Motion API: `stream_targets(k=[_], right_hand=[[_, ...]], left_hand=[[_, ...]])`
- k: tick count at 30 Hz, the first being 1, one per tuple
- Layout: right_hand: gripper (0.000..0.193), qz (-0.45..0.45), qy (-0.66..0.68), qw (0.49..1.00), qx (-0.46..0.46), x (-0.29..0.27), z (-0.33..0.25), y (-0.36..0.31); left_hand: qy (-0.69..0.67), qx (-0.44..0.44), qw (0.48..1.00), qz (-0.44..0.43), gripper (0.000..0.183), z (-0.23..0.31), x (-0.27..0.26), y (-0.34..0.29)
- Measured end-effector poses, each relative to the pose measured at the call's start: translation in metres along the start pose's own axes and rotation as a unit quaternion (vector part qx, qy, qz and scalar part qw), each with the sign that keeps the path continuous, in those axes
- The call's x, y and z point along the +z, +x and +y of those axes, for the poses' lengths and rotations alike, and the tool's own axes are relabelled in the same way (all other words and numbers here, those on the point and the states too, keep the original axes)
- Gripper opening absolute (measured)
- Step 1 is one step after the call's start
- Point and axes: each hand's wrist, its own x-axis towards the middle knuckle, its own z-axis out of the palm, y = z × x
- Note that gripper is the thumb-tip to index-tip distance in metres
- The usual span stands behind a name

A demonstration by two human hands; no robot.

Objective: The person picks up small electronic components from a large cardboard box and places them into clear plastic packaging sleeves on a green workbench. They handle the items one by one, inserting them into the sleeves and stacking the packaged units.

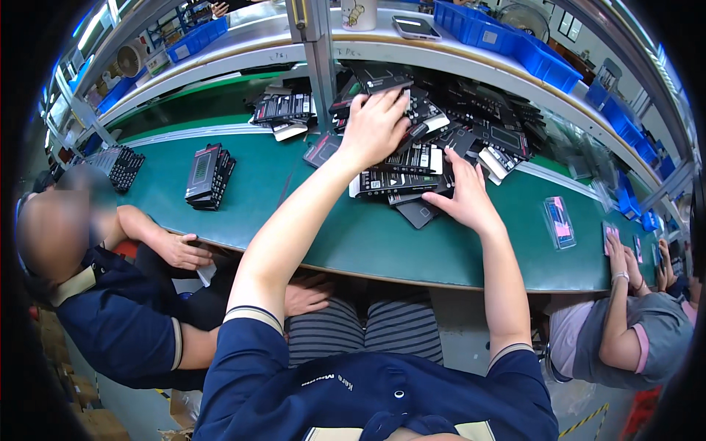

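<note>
A loose heap of flat black boxes (397, 183) with white-printed edges lies on the green work surface ahead of me. My left hand (376, 128) reaches over the heap, fingers stretched out and slightly apart against the near edge of a dark box (379, 77) on top. At the heap's right front side, my right hand (467, 195) is open, thumb and fingers spread next to the boxes. A plain black box (419, 214) sticks out at the front, below my right thumb. Whether my fingertips press on the boxes is partly hidden.
A metal post (318, 66) rises behind the heap, under a shelf with a phone (415, 28) and blue bins (507, 48). A small box stack (209, 176) stands left. Co-workers sit on both sides; a clear-wrapped pack (560, 223) lies right.
</note>
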Motion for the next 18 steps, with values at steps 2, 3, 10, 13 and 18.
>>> stream_targets(k=[2,3,10,13,18], right_hand=[[0.111,-0.035,-0.012,0.999,-0.012,-0.009,-0.004,-0.009],[0.107,-0.037,-0.039,0.998,-0.026,-0.01,-0.006,-0.01],[0.069,0.026,0.017,0.994,-0.101,-0.01,0.007,-0.004],[0.062,0.023,-0.013,0.994,-0.107,-0.012,0.012,-0.006],[0.042,0.117,-0.09,0.975,-0.166,-0.023,0.008,-0.009]], left_hand=[[-0.063,0.017,0.996,0.058,0.035,-0.008,0.005,0.004],[-0.105,0.01,0.991,0.079,0.03,-0.012,0.007,0.002],[-0.363,-0.109,0.924,0.055,0.016,0.014,-0.021,-0.01],[-0.154,0.107,0.976,-0.115,0.037,0.037,-0.052,-0.036],[-0.045,0.08,0.985,-0.146,0.035,0.027,-0.037,-0.055]])
